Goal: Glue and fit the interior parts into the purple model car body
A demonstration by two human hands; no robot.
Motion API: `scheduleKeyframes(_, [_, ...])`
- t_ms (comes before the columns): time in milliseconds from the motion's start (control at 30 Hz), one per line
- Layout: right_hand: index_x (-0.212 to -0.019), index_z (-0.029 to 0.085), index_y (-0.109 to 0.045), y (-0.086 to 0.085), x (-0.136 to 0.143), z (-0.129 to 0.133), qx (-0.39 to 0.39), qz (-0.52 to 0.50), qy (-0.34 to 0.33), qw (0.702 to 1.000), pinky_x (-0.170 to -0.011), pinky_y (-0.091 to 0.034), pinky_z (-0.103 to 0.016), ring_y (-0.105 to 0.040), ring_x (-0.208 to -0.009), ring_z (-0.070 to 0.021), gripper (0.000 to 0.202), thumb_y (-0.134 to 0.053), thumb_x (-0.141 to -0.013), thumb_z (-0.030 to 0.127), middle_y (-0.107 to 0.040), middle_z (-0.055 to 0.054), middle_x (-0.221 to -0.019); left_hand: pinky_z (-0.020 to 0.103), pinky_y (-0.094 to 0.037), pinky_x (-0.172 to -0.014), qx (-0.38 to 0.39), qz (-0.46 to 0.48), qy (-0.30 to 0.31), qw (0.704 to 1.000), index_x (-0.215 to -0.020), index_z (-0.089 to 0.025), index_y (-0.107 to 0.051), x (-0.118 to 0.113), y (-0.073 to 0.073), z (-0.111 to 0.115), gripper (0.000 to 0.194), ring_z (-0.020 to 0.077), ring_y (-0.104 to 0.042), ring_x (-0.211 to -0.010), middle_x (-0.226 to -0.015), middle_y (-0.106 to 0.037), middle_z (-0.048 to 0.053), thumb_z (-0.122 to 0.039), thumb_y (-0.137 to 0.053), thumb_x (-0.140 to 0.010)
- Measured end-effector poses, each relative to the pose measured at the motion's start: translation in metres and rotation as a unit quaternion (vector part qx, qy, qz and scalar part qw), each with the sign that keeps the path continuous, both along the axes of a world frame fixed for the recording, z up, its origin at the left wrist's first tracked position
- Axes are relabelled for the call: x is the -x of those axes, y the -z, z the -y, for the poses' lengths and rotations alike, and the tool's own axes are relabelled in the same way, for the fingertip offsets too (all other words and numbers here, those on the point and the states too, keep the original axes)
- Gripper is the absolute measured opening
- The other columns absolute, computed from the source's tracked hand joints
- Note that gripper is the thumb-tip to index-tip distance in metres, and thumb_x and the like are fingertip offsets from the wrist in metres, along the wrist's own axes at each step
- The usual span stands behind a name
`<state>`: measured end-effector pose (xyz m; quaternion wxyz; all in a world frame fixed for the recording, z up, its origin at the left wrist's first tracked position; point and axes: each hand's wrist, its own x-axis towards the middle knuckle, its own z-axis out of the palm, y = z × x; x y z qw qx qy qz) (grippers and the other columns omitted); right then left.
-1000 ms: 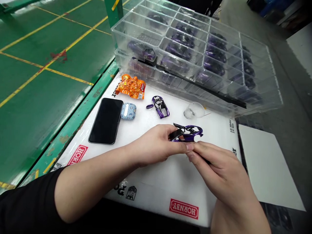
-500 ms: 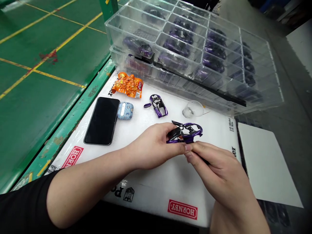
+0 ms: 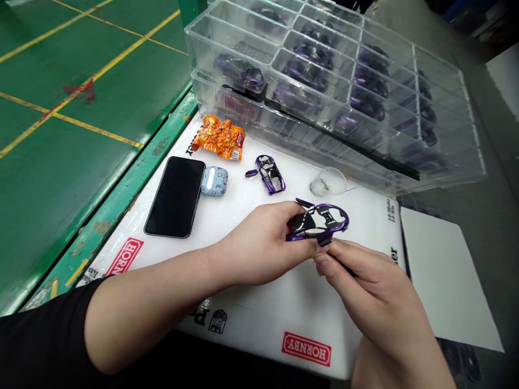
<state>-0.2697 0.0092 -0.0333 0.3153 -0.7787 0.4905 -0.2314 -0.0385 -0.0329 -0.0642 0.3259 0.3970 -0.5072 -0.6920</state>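
Observation:
A purple and black toy car shell (image 3: pixel 338 217) with open window gaps is held above the white work surface. My left hand (image 3: pixel 271 243) grips its left end between thumb and fingers. At the shell's near side, my right hand (image 3: pixel 360 275) is pinched close to the left thumb; part of a dark thin item shows under its fingers, too hidden to make out. Beyond the hands, a second purple shell (image 3: pixel 271 175) lies flat with a small purple part (image 3: pixel 251 173) beside it. A small clear cup (image 3: pixel 327 182) stands to the right of that shell.
Clear compartment trays (image 3: pixel 316 102) holding several purple shells are stacked at the back. On the left lie a black phone (image 3: pixel 175 197), a blue patterned case (image 3: pixel 214 181) and an orange packet (image 3: pixel 221 138). A white sheet (image 3: pixel 450 275) is on the right.
The view has shifted slightly, so the tabletop things appear farther right. The held shell looks turned a little, showing more of its right end. Both hands keep nearly the same hold.

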Motion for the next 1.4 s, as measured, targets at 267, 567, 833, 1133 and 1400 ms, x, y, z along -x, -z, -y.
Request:
scheduleKeyframes(267, [-0.117, 0.033, -0.090, 0.001, 0.004, -0.001, 0.001, -0.001, 0.003, 1.000, -0.079, -0.064, -0.024, -0.084, -0.088, -0.0154, 0.018, -0.073, -0.117, 0.027, -0.087, 0.001, -0.101, 0.030, -0.054, -0.053, -0.056, -0.028, 0.030, 0.998, -0.108, -0.022, -0.074, 0.000, 0.001, 0.000, 0.035, 0.0224, -0.068, -0.073, -0.092, -0.075, 0.004, -0.046, -0.094, -0.092])
scheduleKeyframes(567, [-0.115, 0.036, -0.087, 0.004, 0.014, -0.008, -0.031, 0.011, 0.004, 0.999, -0.077, -0.058, -0.026, -0.080, -0.097, -0.0171, 0.016, -0.075, -0.118, 0.025, -0.081, 0.002, -0.098, 0.025, -0.062, -0.049, -0.093, -0.070, 0.074, 0.990, -0.109, -0.019, -0.074, 0.000, 0.000, 0.003, 0.042, 0.0191, -0.069, -0.072, -0.092, -0.072, 0.003, -0.047, -0.097, -0.089])
scheduleKeyframes(833, [-0.135, 0.046, -0.088, 0.004, 0.012, -0.007, -0.074, 0.059, -0.010, 0.995, -0.086, -0.061, -0.020, -0.079, -0.098, -0.0136, 0.027, -0.075, -0.119, 0.029, -0.086, 0.005, -0.114, 0.024, -0.054, -0.049, -0.074, -0.054, 0.074, 0.993, -0.109, -0.022, -0.070, -0.001, -0.001, 0.002, 0.036, 0.0200, -0.071, -0.073, -0.093, -0.073, 0.002, -0.040, -0.094, -0.091])
scheduleKeyframes(1133, [-0.121, 0.041, -0.090, 0.004, 0.012, -0.012, -0.096, 0.066, 0.032, 0.993, -0.084, -0.060, -0.019, -0.076, -0.095, -0.0143, 0.016, -0.078, -0.116, 0.031, -0.084, 0.002, -0.106, 0.036, -0.067, -0.090, 0.012, -0.023, 0.039, 0.999, -0.106, -0.020, -0.075, -0.001, -0.004, 0.003, 0.023, 0.0289, -0.080, -0.103, -0.107, -0.085, 0.008, -0.031, -0.089, -0.091])
scheduleKeyframes(1400, [-0.129, 0.038, -0.090, 0.011, 0.018, -0.018, -0.113, 0.066, 0.037, 0.991, -0.079, -0.062, -0.026, -0.078, -0.089, -0.0173, 0.019, -0.077, -0.117, 0.032, -0.086, -0.002, -0.112, 0.039, -0.069, -0.096, 0.032, -0.016, 0.038, 0.999, -0.112, -0.020, -0.080, 0.000, -0.003, 0.004, 0.026, 0.0305, -0.083, -0.103, -0.108, -0.088, 0.009, -0.032, -0.092, -0.091])
